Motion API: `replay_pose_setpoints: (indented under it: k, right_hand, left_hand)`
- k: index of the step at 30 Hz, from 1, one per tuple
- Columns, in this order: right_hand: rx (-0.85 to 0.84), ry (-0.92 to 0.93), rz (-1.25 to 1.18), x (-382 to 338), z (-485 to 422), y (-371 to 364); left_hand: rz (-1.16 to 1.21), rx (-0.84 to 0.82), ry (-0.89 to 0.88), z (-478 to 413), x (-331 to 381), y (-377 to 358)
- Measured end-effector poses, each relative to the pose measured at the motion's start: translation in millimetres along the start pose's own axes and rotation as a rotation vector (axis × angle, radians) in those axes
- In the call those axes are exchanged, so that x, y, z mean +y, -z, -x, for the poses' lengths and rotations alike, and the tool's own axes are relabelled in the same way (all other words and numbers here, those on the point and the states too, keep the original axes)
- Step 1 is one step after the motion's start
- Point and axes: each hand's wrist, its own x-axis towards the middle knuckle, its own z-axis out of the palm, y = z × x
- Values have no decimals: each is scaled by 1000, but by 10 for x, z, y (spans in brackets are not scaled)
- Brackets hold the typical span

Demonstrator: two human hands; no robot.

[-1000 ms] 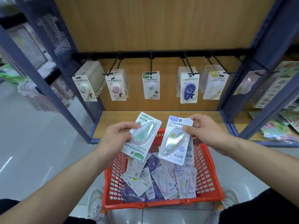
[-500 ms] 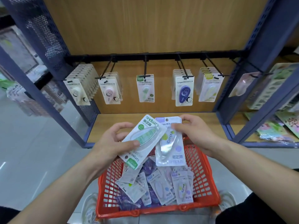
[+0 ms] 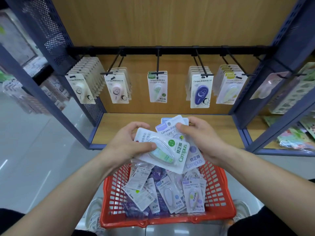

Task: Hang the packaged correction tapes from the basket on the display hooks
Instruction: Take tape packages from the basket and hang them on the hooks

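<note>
Evidently the step in hand was sorting, not yet hanging. The left hand [image 3: 126, 147] gripped a white card-and-blister correction tape pack with green print [image 3: 165, 150], thumb on the clear bubble and fingers curled behind, tilted just above the red plastic mesh basket [image 3: 170, 220] at six o'clock. The right hand [image 3: 202, 140] pinched the top of a lilac-printed pack [image 3: 195, 160], with at least one more card stacked behind it; the green pack overlapped it. More packs lay loose in the basket. At twelve o'clock the black wire display hooks [image 3: 158, 63] jutted from a black rail [image 3: 179, 48], the middle one carrying matching green-printed packs [image 3: 157, 89]. The next move probably called for parting the two packs, turning the green one upright, and threading its hang hole, hidden here, onto that middle hook's tip.
</note>
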Motion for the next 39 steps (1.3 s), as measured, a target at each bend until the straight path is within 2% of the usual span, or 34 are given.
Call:
replay_pose_setpoints:
  k: [4,9,12,16,21,23,29,35,39]
  right_hand:
    - [-29,-31,-35,36,41,-140]
    - [-260,123,-94,-38,178,-250]
    - [-224,114,-144,-45,177,-250]
    - [-135,146,-151,-40,150,-264]
    - [-35,138,-170,10,72,-310]
    - [-23,122,-170,1,57,-330]
    - [-193,70,92,47,17,-312]
    - [-275,148,55,-19,25,-366]
    - [-306,154,-19,8,-6,-315]
  left_hand:
    - [-14,131,-42,-19,9,-52]
    - [-29,298,-128,20,33,-154]
    - [-5,349,-162,32,12,-207]
    - [34,306,-166,36,-37,-265]
    - [81,95,-161,17,-87,-392]
    - [96,72,-171,1,-75,-407]
    - [119,131,-232,-44,-59,-329]
    - [65,234,-203,-85,-113,-303]
    - [86,247,-212,-103,-88,-261]
